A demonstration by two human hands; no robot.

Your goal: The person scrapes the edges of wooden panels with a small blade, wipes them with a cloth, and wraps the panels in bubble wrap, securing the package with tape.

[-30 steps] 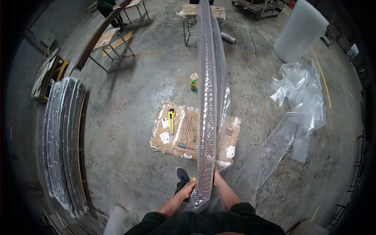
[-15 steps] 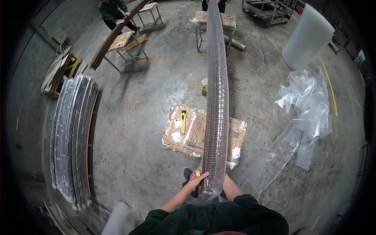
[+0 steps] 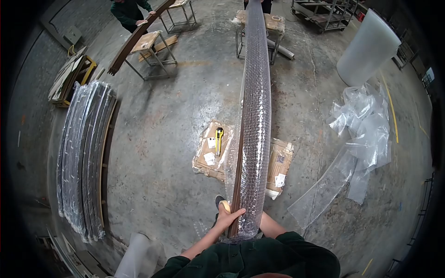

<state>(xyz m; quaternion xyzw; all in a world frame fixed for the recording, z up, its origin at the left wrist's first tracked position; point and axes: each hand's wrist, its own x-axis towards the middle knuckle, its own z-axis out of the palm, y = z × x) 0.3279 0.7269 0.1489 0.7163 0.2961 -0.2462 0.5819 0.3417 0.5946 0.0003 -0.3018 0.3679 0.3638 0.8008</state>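
Note:
A long brown piece runs away from my body, partly covered by clear bubble wrap. My left hand grips the near end of the brown piece, its thumb over the wrap's edge and a yellowish roll beside the palm. On the right of the bundle, the forearm shows, but the fingers of my right hand are hidden behind the wrap. Below the bundle lies a cardboard-covered block, with a yellow and black cutter on its left part.
Wrapped long pieces lie at left. A co-worker handles brown lengths on stands. Another person is partly visible behind the far table. At right are a large wrap roll and crumpled plastic.
The wrap has shifted and turned around the brown piece, whose left side now shows, with a flap of wrap hanging left. My right hand, visible earlier, has gone behind the bundle.

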